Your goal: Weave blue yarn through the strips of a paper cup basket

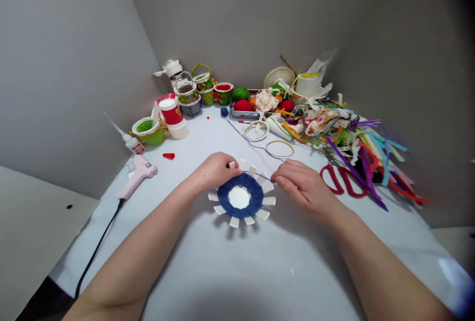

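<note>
Firstly, the cut paper disc (pixel 239 197) lies flat on the white-covered table (pixel 185 261), near the person. Blue yarn (pixel 227 197) is wound in a band around its centre, but the outer white paper tabs (pixel 268 201) are still bare. The left hand (pixel 213 171) pinches the disc's edge at eleven o'clock. The right hand (pixel 302 187) is held narrow on a thin blue strand (pixel 261 176) at two o'clock, and its fingers hide the exact grip. Farther out, a ball of blue yarn (pixel 224 112) sits at twelve o'clock, red scissors (pixel 343 181) at three, and a pink glue gun (pixel 139 175) at ten.

A pink glue gun (pixel 136 176) lies left; red-handled scissors (pixel 343 181) sit beside heaped ribbons (pixel 358 150) at right.
</note>
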Available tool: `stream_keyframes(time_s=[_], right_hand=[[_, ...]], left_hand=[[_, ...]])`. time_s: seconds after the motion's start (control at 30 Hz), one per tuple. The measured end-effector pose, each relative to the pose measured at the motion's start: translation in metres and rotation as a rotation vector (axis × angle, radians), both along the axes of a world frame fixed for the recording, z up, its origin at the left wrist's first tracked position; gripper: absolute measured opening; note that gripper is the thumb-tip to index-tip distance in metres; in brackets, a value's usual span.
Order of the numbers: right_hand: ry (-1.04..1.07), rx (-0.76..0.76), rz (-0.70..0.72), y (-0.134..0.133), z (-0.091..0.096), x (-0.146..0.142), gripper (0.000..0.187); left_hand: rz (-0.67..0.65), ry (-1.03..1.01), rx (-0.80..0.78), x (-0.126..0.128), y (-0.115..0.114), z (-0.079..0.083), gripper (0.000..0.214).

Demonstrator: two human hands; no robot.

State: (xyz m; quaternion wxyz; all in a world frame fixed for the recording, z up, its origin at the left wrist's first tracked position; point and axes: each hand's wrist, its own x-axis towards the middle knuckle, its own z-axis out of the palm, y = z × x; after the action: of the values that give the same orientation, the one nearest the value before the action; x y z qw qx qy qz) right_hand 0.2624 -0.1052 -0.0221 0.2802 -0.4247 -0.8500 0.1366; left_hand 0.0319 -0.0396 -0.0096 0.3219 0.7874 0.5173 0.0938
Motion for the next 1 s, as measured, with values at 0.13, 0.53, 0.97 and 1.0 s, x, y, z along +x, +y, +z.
stream_keyframes(time_s=[0.13,0.53,0.97,1.0], right_hand=[[-0.096,-0.107,-0.065,0.006,-0.009,-0.002,0.042],[0.118,-0.375,-0.133,0.008,-0.022,-0.012,0.048],[-0.010,-0.352,0.222,0.000,-0.009,-0.012,0.046],[-0.017,-0.357,0.232,0.000,-0.009,-0.012,0.046]], left_hand=[[0.040,-0.043,-0.039,-0.004,0.004,-0.002,0.031],[-0.079,0.054,-0.092,-0.011,0.004,0.012,0.031],[-0.416,-0.070,-0.036,-0.001,-0.016,0.026,0.045],[-0.445,-0.066,-0.048,0.001,-0.017,0.024,0.041]])
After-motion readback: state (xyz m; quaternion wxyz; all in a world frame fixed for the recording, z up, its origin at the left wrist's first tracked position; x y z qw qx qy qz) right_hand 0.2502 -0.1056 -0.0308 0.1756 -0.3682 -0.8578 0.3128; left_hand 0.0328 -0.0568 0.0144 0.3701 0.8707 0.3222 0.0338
